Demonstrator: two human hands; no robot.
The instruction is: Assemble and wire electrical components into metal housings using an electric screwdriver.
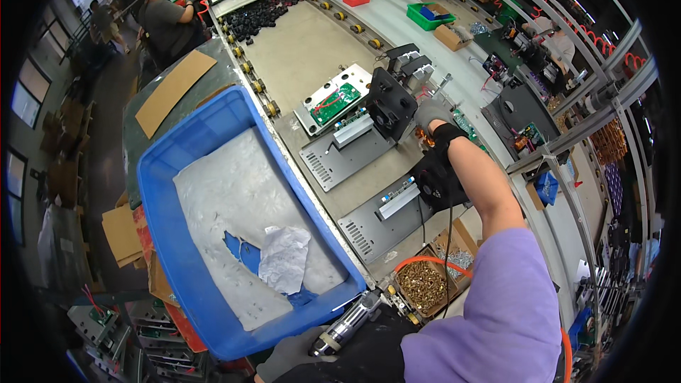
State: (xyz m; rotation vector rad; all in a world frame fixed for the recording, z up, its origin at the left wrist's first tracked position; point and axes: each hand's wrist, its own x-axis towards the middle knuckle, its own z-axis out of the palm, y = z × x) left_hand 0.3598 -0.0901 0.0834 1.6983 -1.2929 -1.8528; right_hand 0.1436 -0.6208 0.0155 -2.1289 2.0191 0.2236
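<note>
My left hand (292,356), in a grey glove, is closed around a silver power screwdriver (347,323) low in the picture, by the blue bin's near corner. My right hand (430,112), also gloved and with a black wrist band, reaches forward beside an upright black fan housing (391,103). Its fingers look curled, but what they hold is hidden. Copper-coloured coils (425,137) show just below that hand. The fan housing stands at the end of a grey vented metal panel (333,161). A second vented panel (372,230) lies nearer, with another black fan part (438,181).
A large blue bin (159,191) with pale sheeting and crumpled paper stands left. Brass screws (423,285) fill a cardboard box beside an orange hose (433,261). A green circuit board (337,103) on a white plate lies farther along the line. Other people work beyond.
</note>
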